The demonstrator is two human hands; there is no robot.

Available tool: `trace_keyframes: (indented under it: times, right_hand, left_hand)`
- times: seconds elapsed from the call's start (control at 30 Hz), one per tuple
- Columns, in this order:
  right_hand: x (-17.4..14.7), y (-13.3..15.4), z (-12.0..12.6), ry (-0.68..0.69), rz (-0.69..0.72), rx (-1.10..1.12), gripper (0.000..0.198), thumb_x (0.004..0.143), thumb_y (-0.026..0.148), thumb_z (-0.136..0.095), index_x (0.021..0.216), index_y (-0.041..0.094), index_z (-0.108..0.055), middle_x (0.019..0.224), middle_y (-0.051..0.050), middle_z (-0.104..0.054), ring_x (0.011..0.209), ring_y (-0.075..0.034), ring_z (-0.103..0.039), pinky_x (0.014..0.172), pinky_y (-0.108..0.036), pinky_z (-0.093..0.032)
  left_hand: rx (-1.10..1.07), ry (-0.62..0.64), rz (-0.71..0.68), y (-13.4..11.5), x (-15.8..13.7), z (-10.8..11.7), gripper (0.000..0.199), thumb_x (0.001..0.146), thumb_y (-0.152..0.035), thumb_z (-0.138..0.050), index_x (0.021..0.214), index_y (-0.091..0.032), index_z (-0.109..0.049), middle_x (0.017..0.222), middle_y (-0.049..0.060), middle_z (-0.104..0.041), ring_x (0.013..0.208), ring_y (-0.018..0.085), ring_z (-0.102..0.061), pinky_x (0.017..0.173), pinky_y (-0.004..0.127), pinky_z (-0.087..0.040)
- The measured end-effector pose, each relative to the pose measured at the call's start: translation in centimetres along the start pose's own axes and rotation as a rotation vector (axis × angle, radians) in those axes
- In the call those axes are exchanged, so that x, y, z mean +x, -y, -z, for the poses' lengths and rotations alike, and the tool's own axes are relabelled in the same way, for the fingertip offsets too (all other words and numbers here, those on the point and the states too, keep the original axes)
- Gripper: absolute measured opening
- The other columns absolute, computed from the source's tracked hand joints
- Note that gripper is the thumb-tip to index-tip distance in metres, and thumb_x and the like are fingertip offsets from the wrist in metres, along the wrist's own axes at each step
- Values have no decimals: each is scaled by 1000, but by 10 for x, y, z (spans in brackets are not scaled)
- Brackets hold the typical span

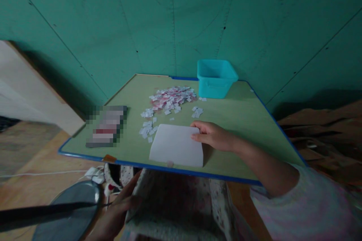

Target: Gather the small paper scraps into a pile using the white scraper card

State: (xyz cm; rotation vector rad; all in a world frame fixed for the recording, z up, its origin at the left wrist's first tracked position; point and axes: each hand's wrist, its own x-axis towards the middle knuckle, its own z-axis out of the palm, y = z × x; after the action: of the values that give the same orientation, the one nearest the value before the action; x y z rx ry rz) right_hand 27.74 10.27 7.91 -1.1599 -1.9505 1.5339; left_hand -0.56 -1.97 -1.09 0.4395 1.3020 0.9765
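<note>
My right hand (210, 135) is closed on the right edge of a white, book-like pad (177, 147), thumb on top and fingers by the edge. The pad lies near the table's front edge, a small round patch by its lower border. Below that edge, my left hand (117, 209) grips the left rim of an open, dark-bottomed holder with speckled, cloth-like sides (169, 196); its fingertips are partly in shadow. Behind the pad spreads a heap of small white and pink paper pieces (172, 98). Smaller clusters of white pieces (147, 130) lie left of the pad and behind it.
A turquoise plastic bin (216, 83) stands at the back right of the pale green table (240, 116). At left lies a blurred-out flat device (107, 126). A round metal-rimmed stool (70, 211) and a black strap (42, 214) are lower left. Brown cardboard (330, 143) piles up at right.
</note>
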Motion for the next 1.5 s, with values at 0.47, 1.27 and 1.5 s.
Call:
trace_keyframes:
  times: [0.47,1.27,1.5]
  right_hand:
    - [1,-1,0,0,49,-66,14,75,26,-49,84,16,-48,75,0,-51,66,-10,-48,55,-20,-35]
    - [1,2,4,37,44,116,18,73,26,-55,86,16,-49,78,0,-52,69,-10,-50,61,-22,-38]
    - [5,0,11,-197,94,246,19,70,26,-56,84,17,-49,76,1,-52,69,-11,-49,63,-24,-37]
  left_hand:
    - [-7,36,-13,2,-4,-1,55,52,-13,-63,106,-22,-63,100,3,-71,103,32,-56,78,36,-49]
    - [32,-1,-13,3,-1,-1,54,51,-13,-62,105,-22,-64,109,1,-67,114,31,-48,87,34,-44]
    - [13,24,38,2,-2,2,57,50,-12,-60,106,-22,-63,108,2,-68,110,32,-51,79,35,-49]
